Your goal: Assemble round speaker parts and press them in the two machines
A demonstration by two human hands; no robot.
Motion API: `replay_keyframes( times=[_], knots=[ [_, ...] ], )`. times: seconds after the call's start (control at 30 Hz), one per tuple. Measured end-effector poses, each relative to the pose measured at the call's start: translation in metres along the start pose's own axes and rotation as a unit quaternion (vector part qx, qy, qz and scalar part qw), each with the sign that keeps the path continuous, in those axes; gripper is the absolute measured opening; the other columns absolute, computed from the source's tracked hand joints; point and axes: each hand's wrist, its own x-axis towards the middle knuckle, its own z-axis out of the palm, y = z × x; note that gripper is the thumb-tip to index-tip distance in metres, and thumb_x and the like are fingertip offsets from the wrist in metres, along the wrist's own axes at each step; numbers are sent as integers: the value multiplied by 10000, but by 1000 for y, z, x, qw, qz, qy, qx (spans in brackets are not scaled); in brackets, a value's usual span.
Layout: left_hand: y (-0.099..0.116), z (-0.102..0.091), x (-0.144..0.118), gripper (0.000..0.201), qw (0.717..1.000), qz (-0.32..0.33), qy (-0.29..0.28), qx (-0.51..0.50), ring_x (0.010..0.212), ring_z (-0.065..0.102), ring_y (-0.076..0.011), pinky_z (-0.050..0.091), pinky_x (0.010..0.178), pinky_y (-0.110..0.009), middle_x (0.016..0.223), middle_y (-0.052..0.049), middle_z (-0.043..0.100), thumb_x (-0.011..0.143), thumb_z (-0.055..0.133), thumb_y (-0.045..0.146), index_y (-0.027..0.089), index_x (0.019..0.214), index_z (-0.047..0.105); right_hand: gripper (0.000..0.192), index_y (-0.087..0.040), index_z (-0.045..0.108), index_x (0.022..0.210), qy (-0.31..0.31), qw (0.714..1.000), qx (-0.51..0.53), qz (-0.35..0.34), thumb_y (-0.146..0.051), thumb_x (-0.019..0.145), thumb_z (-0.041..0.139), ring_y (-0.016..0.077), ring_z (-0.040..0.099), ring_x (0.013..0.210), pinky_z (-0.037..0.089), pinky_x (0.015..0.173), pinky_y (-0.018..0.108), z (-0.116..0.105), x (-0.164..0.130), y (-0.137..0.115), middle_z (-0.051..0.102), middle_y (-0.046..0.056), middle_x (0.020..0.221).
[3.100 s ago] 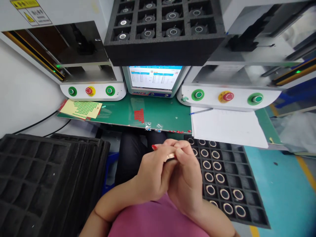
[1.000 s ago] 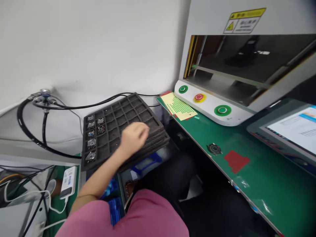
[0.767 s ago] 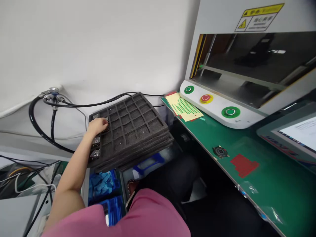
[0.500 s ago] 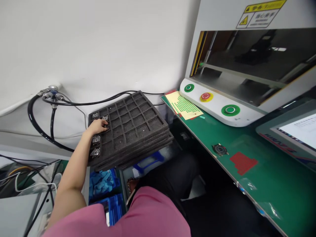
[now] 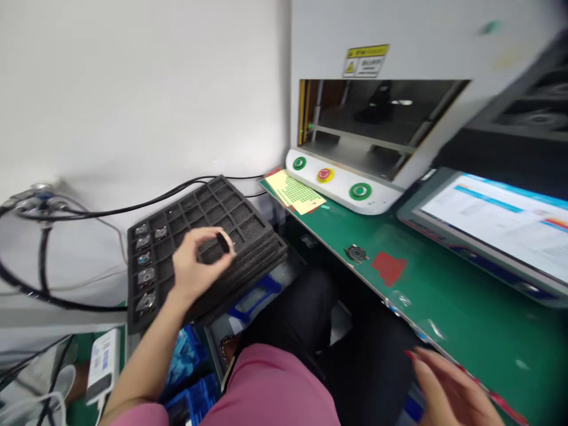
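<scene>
In the head view, we see our left hand (image 5: 195, 269) raised just above the stack of black foam trays (image 5: 248, 236), thumb and fingertips pinched on a small dark ring-shaped part (image 5: 223, 241) with a pale rim. We judge the pinch suits something this small: it is held by its edges, clear of the foam. The top tray carries a few metal connector parts (image 5: 142, 259) down its left column, each seated in its own cell, so none touches another. Black cables (image 5: 89, 212) run along the wall behind the stack.

Our right hand (image 5: 448, 387) hangs at the lower right, near the edge of the green bench (image 5: 444, 307), fingers spread loose and holding nothing. One more round connector (image 5: 356, 254) lies alone on the bench beside a red sticker patch (image 5: 389, 267). A yellow sheet of green dots (image 5: 295, 192) lies in front of the machine's green and red buttons (image 5: 325, 175).

A yellow warning label (image 5: 366, 59) sits above the machine opening, its writing too small to read; the lines on the monitor (image 5: 497, 219) are blurred too
</scene>
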Motion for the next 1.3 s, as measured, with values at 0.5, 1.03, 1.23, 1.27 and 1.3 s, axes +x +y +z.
replay_keyframes(
  times=[0.5,1.03,1.23,1.27,1.3],
  knots=[
    [160,119,1,443,854,307,-135,-397,937,708,-230,609,809,-357,995,-133,722,738,734,111,144,1141,552,23,-249,677,864,-65,959,-117,-249,-255,846,691,225,663,986,553,830,386,25,1,-87,686,62,1043],
    [169,122,-5,636,363,-138,-698,-602,519,503,-101,393,482,-206,662,-24,550,877,474,686,97,1048,642,129,-195,640,937,-406,821,-226,-332,-121,883,550,267,361,1408,371,1130,477,-17,43,-131,554,126,1339],
    [177,122,-19,476,415,-211,-610,-641,591,439,-94,306,500,-211,752,-26,509,930,509,538,128,1131,644,150,-204,677,998,-376,842,-198,-333,-162,918,558,259,472,1335,426,1090,471,-16,50,-127,584,123,1319],
    [179,123,-20,454,419,-228,-584,-657,601,435,-95,310,509,-214,767,-30,508,927,524,518,131,1128,650,156,-216,677,1020,-340,864,-177,-328,-162,911,581,249,523,1285,458,1060,452,-14,49,-123,596,112,1304],
    [181,124,-20,434,420,-241,-558,-674,605,429,-94,314,514,-217,793,-39,516,921,539,501,136,1124,657,170,-230,676,1032,-285,892,-146,-321,-153,898,606,234,571,1223,490,1021,428,-12,47,-120,615,98,1273]
  ],
)
